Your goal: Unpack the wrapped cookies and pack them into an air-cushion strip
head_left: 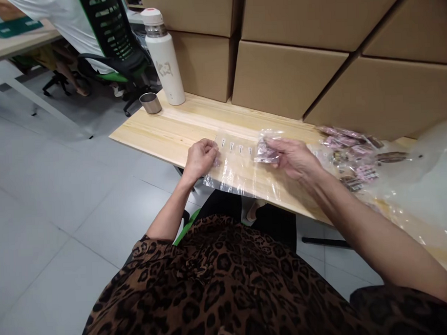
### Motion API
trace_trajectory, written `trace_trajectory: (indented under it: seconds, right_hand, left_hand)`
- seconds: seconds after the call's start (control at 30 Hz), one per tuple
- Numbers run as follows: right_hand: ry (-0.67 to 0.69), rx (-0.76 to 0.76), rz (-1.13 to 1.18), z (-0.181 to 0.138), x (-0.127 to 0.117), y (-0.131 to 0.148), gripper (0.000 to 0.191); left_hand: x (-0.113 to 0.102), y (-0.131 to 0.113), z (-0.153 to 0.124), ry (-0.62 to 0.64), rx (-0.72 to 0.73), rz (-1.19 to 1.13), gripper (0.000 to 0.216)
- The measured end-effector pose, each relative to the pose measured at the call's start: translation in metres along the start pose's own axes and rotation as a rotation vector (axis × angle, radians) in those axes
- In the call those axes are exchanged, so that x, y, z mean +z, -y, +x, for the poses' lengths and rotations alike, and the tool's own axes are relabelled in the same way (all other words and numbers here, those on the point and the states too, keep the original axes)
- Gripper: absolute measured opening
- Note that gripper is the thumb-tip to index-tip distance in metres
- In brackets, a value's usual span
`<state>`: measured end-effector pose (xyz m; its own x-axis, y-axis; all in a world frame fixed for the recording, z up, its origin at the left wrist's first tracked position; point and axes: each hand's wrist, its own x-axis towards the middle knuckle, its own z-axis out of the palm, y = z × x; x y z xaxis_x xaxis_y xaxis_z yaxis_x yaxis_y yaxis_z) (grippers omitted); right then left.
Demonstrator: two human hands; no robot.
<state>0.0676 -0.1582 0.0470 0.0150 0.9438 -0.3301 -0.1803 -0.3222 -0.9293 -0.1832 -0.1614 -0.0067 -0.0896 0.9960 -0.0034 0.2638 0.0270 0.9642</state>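
We see the left hand (pixel 200 158) curled, fingertips pinched together on the left edge of a clear, glossy strip of plastic bags (pixel 233 169) that lies flat across the pale pine table (pixel 171 128) and overhangs its near edge. A row of small hang-holes runs along the strip's top. The right hand (pixel 294 157) has its fingers clamped on a small crinkled packet (pixel 266 150) with pinkish contents, held just above the strip's right end. Further right lies a heap of similar packets (pixel 349 156) beside loose, filmy plastic sheeting (pixel 422 180). At the table's far left stand a white cylindrical thermos (pixel 164 59) and a small steel cup (pixel 150 103); smooth cardboard boxes (pixel 286 75) are stacked behind.
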Motion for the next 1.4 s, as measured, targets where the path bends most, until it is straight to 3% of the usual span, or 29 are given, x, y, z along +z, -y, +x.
trace_trajectory:
  seconds: [0.17, 0.37, 0.57, 0.7, 0.8, 0.87, 1.03, 1.17, 1.23, 1.3, 1.4]
  right_hand:
    - [-0.009, 0.072, -0.083, 0.019, 0.025, -0.014, 0.019]
    - [0.063, 0.122, -0.123, 0.026, 0.032, -0.02, 0.018]
    - [0.026, 0.124, -0.175, 0.024, 0.039, -0.022, 0.024]
    - [0.016, 0.111, -0.223, 0.02, 0.042, -0.017, 0.027]
    - [-0.037, 0.106, -0.252, 0.018, 0.043, -0.016, 0.029]
    - [-0.05, 0.099, -0.235, 0.016, 0.042, -0.017, 0.029]
    - [0.063, 0.057, -0.022, 0.006, 0.039, -0.019, 0.023]
    - [0.101, 0.132, 0.085, 0.006, 0.029, -0.02, 0.03]
    - [0.123, 0.174, 0.122, 0.01, 0.023, -0.022, 0.032]
    - [0.154, 0.194, 0.16, 0.014, 0.017, -0.024, 0.033]
    - [0.203, 0.187, 0.179, 0.016, 0.013, -0.022, 0.034]
  left_hand:
    - [0.0, -0.007, -0.005, 0.031, -0.037, -0.065, 0.011]
    - [0.003, -0.016, -0.007, 0.126, -0.175, -0.355, 0.016]
    - [0.011, -0.026, -0.005, 0.223, -0.304, -0.617, 0.022]
    - [0.019, -0.027, -0.003, 0.288, -0.323, -0.652, 0.03]
    - [0.028, -0.025, -0.002, 0.234, -0.303, -0.652, 0.016]
    - [0.036, -0.023, -0.001, 0.183, -0.277, -0.633, 0.026]
    - [0.053, -0.02, 0.002, 0.194, -0.183, -0.55, 0.038]
    - [0.061, -0.02, 0.002, 0.131, -0.051, -0.466, 0.038]
    - [0.062, -0.021, 0.0, 0.158, 0.0, -0.47, 0.037]
    - [0.061, -0.024, -0.001, 0.246, -0.04, -0.509, 0.04]
    - [0.057, -0.029, -0.001, 0.32, -0.218, -0.577, 0.056]
